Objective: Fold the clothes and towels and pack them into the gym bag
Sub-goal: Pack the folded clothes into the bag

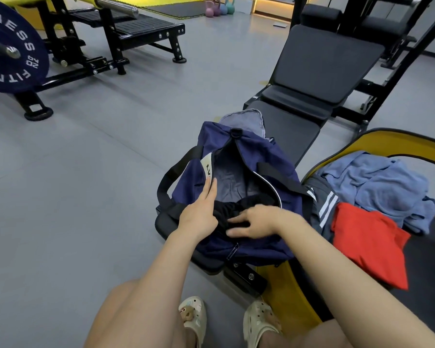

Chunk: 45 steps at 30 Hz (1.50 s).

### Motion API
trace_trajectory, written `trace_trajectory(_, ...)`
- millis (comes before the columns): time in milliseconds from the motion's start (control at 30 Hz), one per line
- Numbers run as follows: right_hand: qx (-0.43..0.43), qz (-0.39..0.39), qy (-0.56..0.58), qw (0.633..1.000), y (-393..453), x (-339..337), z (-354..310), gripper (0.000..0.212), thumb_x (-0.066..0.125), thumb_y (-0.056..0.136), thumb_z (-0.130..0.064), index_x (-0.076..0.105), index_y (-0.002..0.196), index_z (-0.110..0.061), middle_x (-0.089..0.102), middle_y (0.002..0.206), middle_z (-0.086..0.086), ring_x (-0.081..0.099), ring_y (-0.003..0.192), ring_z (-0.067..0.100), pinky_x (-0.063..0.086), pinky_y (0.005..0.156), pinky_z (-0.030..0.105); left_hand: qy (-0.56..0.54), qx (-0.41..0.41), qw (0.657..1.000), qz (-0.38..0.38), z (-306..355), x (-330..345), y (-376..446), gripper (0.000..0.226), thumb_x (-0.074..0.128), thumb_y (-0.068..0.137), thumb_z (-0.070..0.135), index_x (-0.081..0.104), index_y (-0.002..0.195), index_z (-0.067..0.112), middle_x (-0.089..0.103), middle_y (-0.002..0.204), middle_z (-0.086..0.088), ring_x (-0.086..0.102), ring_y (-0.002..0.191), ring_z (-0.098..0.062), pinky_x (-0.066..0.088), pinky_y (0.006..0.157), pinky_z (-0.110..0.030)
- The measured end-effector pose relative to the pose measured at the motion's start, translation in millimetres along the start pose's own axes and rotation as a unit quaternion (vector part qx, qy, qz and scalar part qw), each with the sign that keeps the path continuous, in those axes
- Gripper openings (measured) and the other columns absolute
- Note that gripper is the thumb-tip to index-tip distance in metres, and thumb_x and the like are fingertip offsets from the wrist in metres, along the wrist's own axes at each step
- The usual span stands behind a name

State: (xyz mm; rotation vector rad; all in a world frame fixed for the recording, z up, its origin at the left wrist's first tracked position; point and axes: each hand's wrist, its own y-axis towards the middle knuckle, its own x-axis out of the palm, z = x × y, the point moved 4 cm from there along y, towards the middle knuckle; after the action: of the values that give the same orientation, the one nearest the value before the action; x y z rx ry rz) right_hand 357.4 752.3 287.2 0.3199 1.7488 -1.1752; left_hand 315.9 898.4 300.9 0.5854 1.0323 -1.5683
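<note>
Both hands were at the mouth of the navy gym bag [239, 249], unzipped on the bench end. The left hand [200, 213], fingers straight, held the rim wide beside a white tag [207, 165] reading "LV". The right hand [254, 222] pressed flat, fingers relaxed, on one black garment [232, 209] inside. Right of it lay one red shirt [369, 244], one blue towel [384, 189], one pair of striped shorts [322, 199]. One weight plate [13, 46] read "FITNESS" and "20 KG".

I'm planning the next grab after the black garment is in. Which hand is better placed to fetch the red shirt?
Right. The right hand lies on the black garment nearest the red shirt, piled to the bag's right. The left hand sits at the far rim.
</note>
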Motion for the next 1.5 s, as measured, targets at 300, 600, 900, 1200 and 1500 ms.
trace_trajectory(300, -0.109, 0.057, 0.026, 0.992, 32.2, 26.5, -15.7, 0.063, 0.045, 0.099, -0.036, 0.008, 0.150, -0.041, -0.003, 0.160, -0.014, 0.001, 0.148, 0.027, 0.015, 0.113, 0.061, -0.011, -0.001, 1.000, -0.004, -3.7, 1.1, 0.4, 0.094, 0.039, 0.082, -0.008, -0.012, 0.150, 0.032, -0.018, 0.156, 0.019, 0.057, 0.076, -0.024, 0.029, 0.045, -0.023)
trace_trajectory(600, -0.048, 0.040, -0.094, 0.994, 49.9, 43.6, -36.4, 0.066, 0.040, 0.100, -0.030, -0.001, 0.151, -0.039, -0.022, 0.158, -0.010, -0.025, 0.142, 0.037, -0.006, 0.105, 0.073, -0.002, 0.010, 1.000, 0.000, 2.8, 1.6, -4.5, 0.098, 0.043, 0.082, -0.005, -0.016, 0.149, 0.034, -0.019, 0.155, 0.021, 0.060, 0.079, -0.023, 0.034, 0.046, -0.024)
trace_trajectory(900, 0.072, 0.240, -0.011, 0.968, 31.7, 35.0, -6.7, 0.076, -0.012, 0.084, -0.070, 0.012, 0.150, -0.041, 0.006, 0.161, -0.001, 0.003, 0.146, 0.039, 0.004, 0.113, 0.061, 0.048, -0.004, 0.999, 0.004, -3.3, -0.3, -2.4, 0.093, 0.041, 0.083, -0.005, -0.014, 0.150, 0.027, -0.019, 0.156, 0.018, 0.039, 0.062, -0.016, 0.027, 0.045, -0.023)
trace_trajectory(1200, 0.130, 0.106, 0.049, 0.985, 44.8, 63.8, 1.2, 0.075, 0.020, 0.086, -0.076, -0.010, 0.148, -0.046, -0.019, 0.159, 0.003, -0.020, 0.143, 0.039, -0.001, 0.113, 0.059, 0.087, 0.008, 0.996, -0.006, 0.9, 5.4, -2.0, 0.092, 0.044, 0.085, -0.003, -0.014, 0.150, 0.025, -0.019, 0.157, 0.013, 0.053, 0.082, -0.027, 0.029, 0.045, -0.022)
trace_trajectory(1500, 0.151, 0.327, -0.081, 0.929, 13.7, 12.1, 44.5, 0.052, 0.034, 0.091, -0.034, 0.062, 0.125, -0.007, 0.053, 0.138, 0.013, 0.050, 0.128, 0.030, 0.023, 0.110, 0.045, 0.093, 0.009, 0.996, 0.002, 1.7, 5.0, 0.1, 0.094, 0.040, 0.080, -0.008, -0.011, 0.151, 0.026, -0.016, 0.157, 0.015, 0.036, 0.064, -0.017, 0.025, 0.044, -0.023)
